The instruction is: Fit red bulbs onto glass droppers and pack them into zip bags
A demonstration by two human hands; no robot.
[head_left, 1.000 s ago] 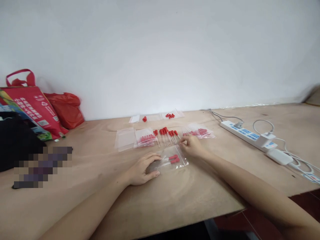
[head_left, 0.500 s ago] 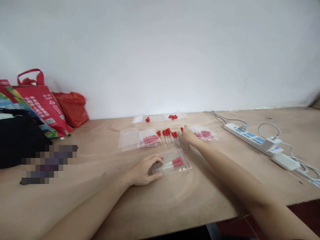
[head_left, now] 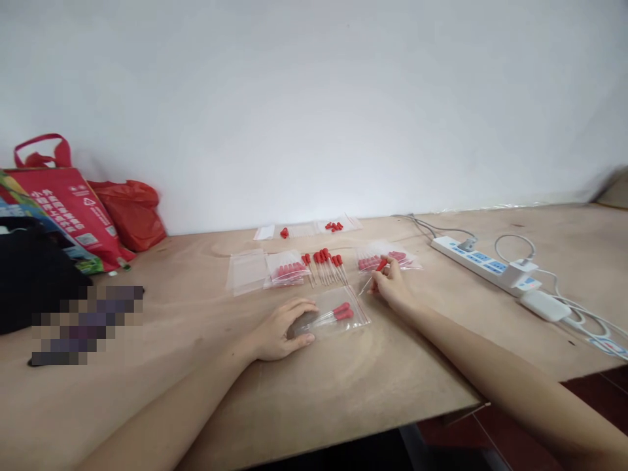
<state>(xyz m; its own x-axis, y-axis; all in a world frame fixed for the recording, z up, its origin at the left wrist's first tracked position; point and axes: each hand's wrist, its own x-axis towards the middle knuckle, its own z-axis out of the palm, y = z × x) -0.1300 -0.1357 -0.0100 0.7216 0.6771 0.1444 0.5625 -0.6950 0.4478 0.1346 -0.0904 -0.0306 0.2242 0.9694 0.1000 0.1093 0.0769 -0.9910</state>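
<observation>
A clear zip bag (head_left: 321,322) lies flat in the middle with red-topped glass droppers (head_left: 342,311) inside. At its left end rests my left hand (head_left: 283,329), fingers apart and curved over the bag's edge. My right hand (head_left: 391,288) pinches one dropper (head_left: 381,264) by its red bulb, the glass tip slanting down left, right of the bag's top edge. Behind the bag is a row of loose droppers (head_left: 324,256). Filled bags lie on both sides of the row: a left one (head_left: 288,269) and a right one (head_left: 375,258).
Small bags with red bulbs (head_left: 334,227) lie near the wall. A white power strip (head_left: 481,263) with plugs and cables stands at the right. Red bags (head_left: 73,209) and a black bag (head_left: 34,281) are on the left, near a blurred dark item (head_left: 88,326).
My right hand has moved right and toward me from the loose droppers, now with a dropper lifted in its fingers. My left hand remains at the bag. The view has shifted slightly.
</observation>
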